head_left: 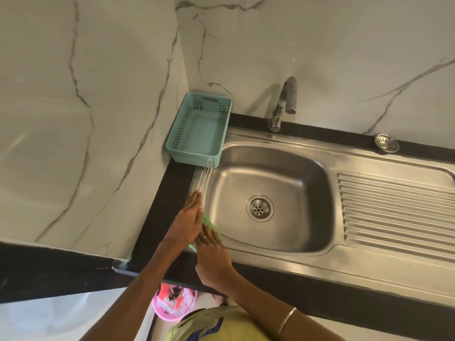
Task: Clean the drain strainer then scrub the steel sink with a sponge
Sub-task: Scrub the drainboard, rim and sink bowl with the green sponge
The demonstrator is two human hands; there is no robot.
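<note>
Grey-veined marble wall (270, 45) rises behind and to the left of a black worktop (162, 207). Set into the worktop is the steel sink (302, 153), its basin on the left and a ribbed draining board (396, 212) on the right. The drain (259, 208) in the basin floor is uncovered. A tap (283, 107) stands at the back rim with its spout over the basin. A teal plastic basket (197, 134) sits in the back left corner of the worktop, its near end overlapping the sink's left rim.

The left hand (188, 219) lies flat with straight fingers along the ridged left rim of the sink, pressing down on a green sponge (208, 223) that shows at its edge. The right hand (211, 254) lies just behind it, fingers straight too, touching the same sponge at the front left corner of the basin. A bangle (286, 321) circles the right wrist.

A pink bin (172, 303) with rubbish stands on the floor below the worktop edge. The drain strainer (386, 143) rests on the back strip of worktop, well right of the tap.
</note>
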